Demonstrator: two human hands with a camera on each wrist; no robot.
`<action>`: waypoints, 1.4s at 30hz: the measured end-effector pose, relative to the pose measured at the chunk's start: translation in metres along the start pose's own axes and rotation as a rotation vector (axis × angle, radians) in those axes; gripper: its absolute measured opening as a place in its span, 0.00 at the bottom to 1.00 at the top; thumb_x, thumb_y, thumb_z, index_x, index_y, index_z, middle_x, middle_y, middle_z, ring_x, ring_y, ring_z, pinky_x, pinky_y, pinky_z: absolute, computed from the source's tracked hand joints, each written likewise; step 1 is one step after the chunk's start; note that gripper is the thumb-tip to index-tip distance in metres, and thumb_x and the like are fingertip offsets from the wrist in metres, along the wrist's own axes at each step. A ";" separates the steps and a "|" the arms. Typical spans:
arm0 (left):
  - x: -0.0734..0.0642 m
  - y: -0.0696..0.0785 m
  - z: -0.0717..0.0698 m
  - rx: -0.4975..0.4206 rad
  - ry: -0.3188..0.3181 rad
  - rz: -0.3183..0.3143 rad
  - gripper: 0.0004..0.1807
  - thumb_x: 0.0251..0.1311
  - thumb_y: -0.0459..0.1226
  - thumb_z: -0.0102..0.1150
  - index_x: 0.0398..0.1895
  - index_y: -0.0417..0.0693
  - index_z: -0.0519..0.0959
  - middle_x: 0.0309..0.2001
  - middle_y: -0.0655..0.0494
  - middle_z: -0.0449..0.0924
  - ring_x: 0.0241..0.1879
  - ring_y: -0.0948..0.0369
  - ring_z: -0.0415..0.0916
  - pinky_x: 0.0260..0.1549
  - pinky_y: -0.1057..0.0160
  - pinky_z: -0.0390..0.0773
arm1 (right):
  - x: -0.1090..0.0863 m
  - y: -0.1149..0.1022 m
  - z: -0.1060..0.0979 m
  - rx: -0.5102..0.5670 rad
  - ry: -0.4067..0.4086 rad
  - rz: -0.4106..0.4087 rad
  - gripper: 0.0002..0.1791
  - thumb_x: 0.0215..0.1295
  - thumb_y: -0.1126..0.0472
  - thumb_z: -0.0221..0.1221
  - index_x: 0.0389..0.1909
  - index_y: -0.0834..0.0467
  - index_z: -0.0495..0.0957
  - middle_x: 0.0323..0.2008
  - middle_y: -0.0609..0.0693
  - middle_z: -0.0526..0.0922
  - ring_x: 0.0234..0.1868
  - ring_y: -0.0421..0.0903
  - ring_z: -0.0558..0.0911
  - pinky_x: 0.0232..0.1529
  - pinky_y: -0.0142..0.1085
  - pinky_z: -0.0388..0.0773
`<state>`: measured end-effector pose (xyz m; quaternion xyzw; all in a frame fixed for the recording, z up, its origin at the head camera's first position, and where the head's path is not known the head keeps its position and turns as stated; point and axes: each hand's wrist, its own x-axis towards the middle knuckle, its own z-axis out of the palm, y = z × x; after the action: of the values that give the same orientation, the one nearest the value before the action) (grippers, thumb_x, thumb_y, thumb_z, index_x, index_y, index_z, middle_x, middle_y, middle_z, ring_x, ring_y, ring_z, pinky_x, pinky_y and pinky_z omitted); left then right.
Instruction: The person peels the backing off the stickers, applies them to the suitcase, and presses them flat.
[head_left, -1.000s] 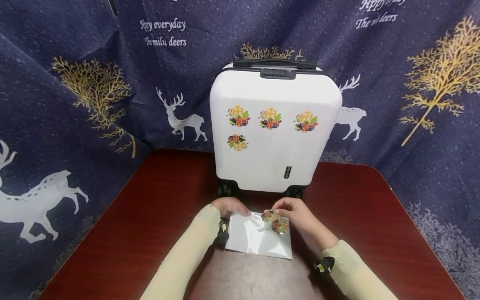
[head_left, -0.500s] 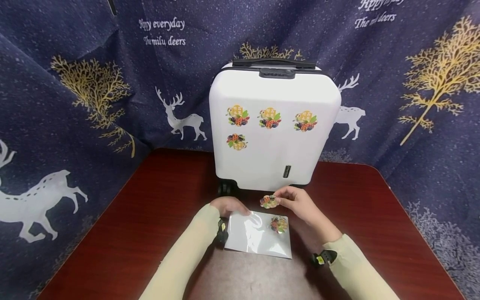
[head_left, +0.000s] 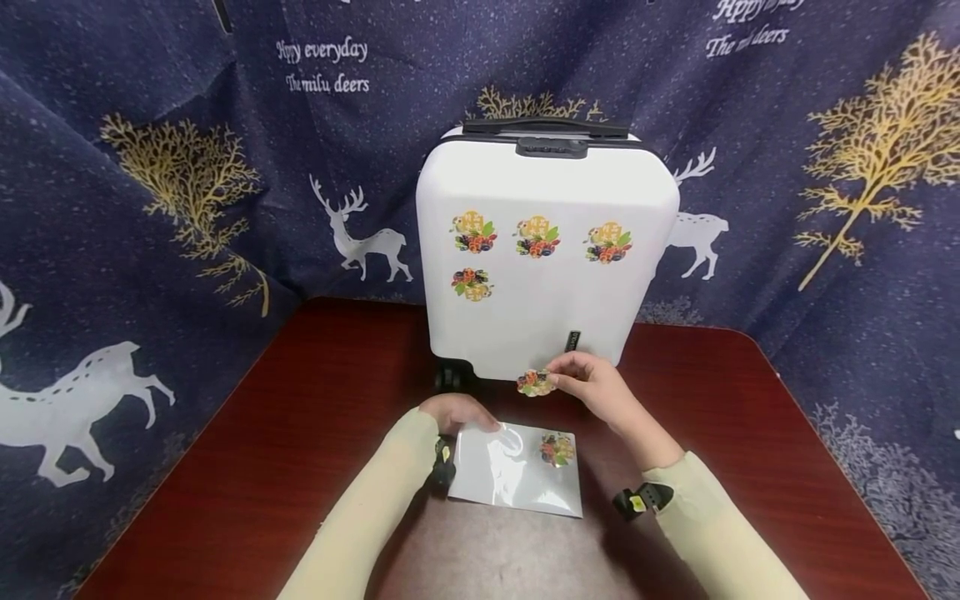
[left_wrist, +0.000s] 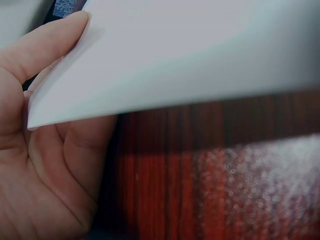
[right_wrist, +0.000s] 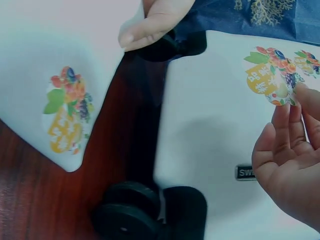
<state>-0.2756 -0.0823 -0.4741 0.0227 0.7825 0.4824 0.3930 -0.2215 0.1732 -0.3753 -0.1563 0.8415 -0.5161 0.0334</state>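
Note:
My right hand (head_left: 596, 387) pinches a fruit sticker (head_left: 533, 382) by its edge between thumb and fingers, in front of the lower part of a white suitcase (head_left: 525, 321). The right wrist view shows the sticker (right_wrist: 270, 75) with berries, green leaves and a yellow patch. My left hand (head_left: 459, 411) grips the upper left corner of a white sticker sheet (head_left: 510, 483), its thumb on top and fingers beneath, as the left wrist view shows. One fruit sticker (head_left: 557, 448) sits at the sheet's upper right. Several stickers (head_left: 538, 237) are on the suitcase front, three in a row and one below at left.
The suitcase stands on a dark red wooden table (head_left: 337, 417), its black wheels (head_left: 452, 377) at the bottom and a black handle (head_left: 543, 127) on top. A small black label (head_left: 573, 340) is on its lower front. Behind hangs a blue cloth (head_left: 360, 133) with deer and trees.
The right hand has lifted the pinched sticker off the sheet and carried it up toward the suitcase. The left hand keeps its hold on the sheet.

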 end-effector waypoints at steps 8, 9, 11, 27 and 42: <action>-0.001 -0.001 0.000 -0.009 -0.008 -0.001 0.16 0.65 0.34 0.63 0.52 0.33 0.83 0.38 0.52 0.86 0.35 0.61 0.82 0.43 0.61 0.86 | 0.007 -0.017 -0.007 0.002 0.045 -0.016 0.12 0.71 0.62 0.62 0.49 0.66 0.82 0.37 0.43 0.85 0.39 0.35 0.81 0.43 0.34 0.81; 0.000 -0.001 0.000 -0.012 -0.009 -0.003 0.16 0.65 0.34 0.63 0.52 0.32 0.83 0.37 0.53 0.85 0.35 0.61 0.82 0.43 0.61 0.86 | 0.008 -0.020 -0.008 0.004 0.052 -0.017 0.12 0.71 0.62 0.62 0.49 0.66 0.82 0.37 0.42 0.85 0.39 0.35 0.81 0.44 0.35 0.81; 0.000 -0.001 0.000 -0.007 -0.008 -0.005 0.16 0.65 0.34 0.63 0.52 0.33 0.83 0.36 0.53 0.85 0.35 0.61 0.81 0.42 0.61 0.86 | 0.010 -0.024 -0.009 0.008 0.070 -0.015 0.13 0.71 0.62 0.62 0.49 0.66 0.82 0.36 0.39 0.85 0.38 0.33 0.81 0.46 0.37 0.82; -0.001 -0.001 0.000 -0.010 -0.014 0.005 0.17 0.65 0.34 0.62 0.54 0.32 0.82 0.37 0.53 0.85 0.34 0.61 0.81 0.41 0.63 0.86 | 0.026 -0.052 -0.010 0.172 0.231 0.008 0.15 0.71 0.56 0.64 0.48 0.64 0.83 0.34 0.31 0.83 0.41 0.34 0.79 0.49 0.37 0.78; 0.001 -0.002 -0.001 -0.015 -0.045 0.016 0.18 0.66 0.34 0.61 0.55 0.32 0.82 0.37 0.52 0.85 0.34 0.61 0.81 0.41 0.63 0.86 | 0.039 -0.069 -0.012 0.167 0.303 0.004 0.15 0.70 0.57 0.65 0.49 0.65 0.83 0.30 0.27 0.82 0.39 0.32 0.79 0.46 0.27 0.75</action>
<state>-0.2759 -0.0843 -0.4761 0.0367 0.7697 0.4908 0.4068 -0.2456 0.1429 -0.3049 -0.0717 0.7914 -0.6018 -0.0802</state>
